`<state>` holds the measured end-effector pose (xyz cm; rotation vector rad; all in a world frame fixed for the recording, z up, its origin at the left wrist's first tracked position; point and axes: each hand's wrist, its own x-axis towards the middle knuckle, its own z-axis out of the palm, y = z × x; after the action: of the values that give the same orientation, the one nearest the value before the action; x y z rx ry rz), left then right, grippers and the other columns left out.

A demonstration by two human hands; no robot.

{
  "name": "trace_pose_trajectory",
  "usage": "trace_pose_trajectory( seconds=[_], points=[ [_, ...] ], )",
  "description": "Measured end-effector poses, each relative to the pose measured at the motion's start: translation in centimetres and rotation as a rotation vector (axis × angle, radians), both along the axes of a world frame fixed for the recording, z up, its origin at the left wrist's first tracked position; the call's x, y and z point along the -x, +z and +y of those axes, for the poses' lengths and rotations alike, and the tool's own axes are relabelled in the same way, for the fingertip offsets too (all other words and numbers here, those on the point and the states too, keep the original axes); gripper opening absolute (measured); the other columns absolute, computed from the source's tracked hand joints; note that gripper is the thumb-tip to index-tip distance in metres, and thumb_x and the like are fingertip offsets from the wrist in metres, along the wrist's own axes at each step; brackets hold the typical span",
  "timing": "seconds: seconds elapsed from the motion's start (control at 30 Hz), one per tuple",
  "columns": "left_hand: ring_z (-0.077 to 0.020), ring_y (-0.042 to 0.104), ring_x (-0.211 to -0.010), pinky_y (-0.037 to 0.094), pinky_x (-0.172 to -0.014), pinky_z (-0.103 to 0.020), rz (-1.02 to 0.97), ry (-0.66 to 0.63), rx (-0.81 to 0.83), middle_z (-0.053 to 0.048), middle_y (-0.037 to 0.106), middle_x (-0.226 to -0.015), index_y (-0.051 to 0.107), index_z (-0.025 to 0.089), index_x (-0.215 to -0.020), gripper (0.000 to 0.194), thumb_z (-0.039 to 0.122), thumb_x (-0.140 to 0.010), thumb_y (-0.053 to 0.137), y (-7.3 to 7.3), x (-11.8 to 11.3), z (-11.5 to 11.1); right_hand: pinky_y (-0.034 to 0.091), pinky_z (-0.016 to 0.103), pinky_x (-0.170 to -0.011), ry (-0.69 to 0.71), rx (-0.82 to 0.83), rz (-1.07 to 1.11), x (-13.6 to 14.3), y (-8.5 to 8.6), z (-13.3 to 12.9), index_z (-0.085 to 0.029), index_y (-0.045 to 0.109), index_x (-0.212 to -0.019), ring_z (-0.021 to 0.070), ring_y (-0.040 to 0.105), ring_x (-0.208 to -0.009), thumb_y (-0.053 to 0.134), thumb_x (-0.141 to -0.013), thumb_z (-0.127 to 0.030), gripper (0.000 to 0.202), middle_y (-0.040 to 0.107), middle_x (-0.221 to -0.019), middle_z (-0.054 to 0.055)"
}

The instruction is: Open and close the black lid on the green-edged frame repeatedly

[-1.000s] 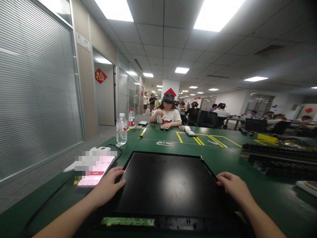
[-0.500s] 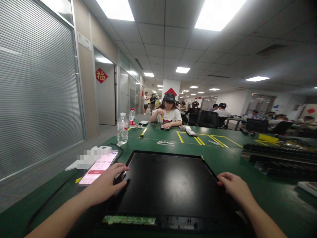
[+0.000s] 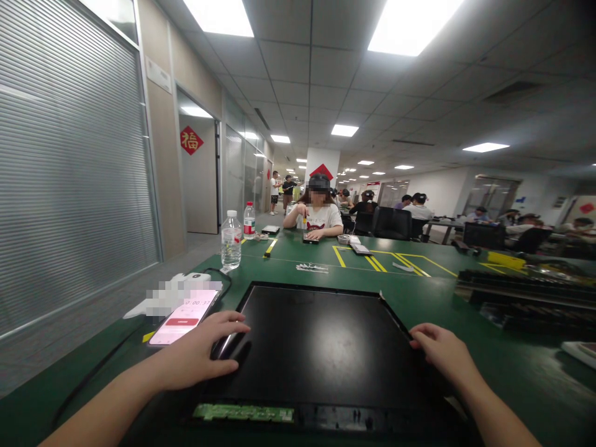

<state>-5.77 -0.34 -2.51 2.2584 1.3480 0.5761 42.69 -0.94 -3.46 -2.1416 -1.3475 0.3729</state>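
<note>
Here's your left hand (image 3: 205, 351), out over the left edge of the black panel (image 3: 298, 347), forearm slanting in from the lower left, palm down! The fingers are loosely spread, the thumb well apart from them, a wide gap between, and nothing is gripped; whether those fingertips touch the surface, you can't tell from here. Across to your right hand (image 3: 435, 347): forearm angling up from the lower right, wrist bent inward, fingers curled, thumb and forefinger pinched on the right rim. The panel lies flat right in front of you on the green table (image 3: 410, 295), circuit strip (image 3: 242, 413) along its near edge, the lit phone (image 3: 189, 316) just beyond your left wrist.
</note>
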Motion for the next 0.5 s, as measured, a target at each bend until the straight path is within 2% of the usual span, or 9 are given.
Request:
trace_pose_trajectory(
  seconds=[0.2,0.5],
  points=[
    [-0.0297,0.035,-0.128,0.028,-0.105,-0.042,0.047,-0.092,0.046,-0.003,0.036,-0.142,0.052,0.037,-0.122,0.061,0.046,-0.064,0.067,0.32,-0.31,-0.56,0.042,0.027,-0.059,0.000,0.005,-0.006,0.26,0.30,-0.18,-0.021,0.066,-0.080,0.0180,0.062,-0.062,0.045,-0.071,-0.039,0.029,0.070,-0.071,0.003],
    [-0.0318,0.034,-0.127,0.027,-0.105,-0.041,0.023,-0.180,0.074,-0.003,0.035,-0.143,0.051,0.036,-0.123,0.069,0.042,-0.058,0.073,0.21,-0.18,-0.54,0.042,0.027,-0.061,0.003,-0.011,-0.016,0.13,0.45,-0.29,-0.021,0.067,-0.081,0.0178,0.062,-0.062,0.046,-0.070,-0.039,0.030,0.070,-0.071,0.003]
  ],
)
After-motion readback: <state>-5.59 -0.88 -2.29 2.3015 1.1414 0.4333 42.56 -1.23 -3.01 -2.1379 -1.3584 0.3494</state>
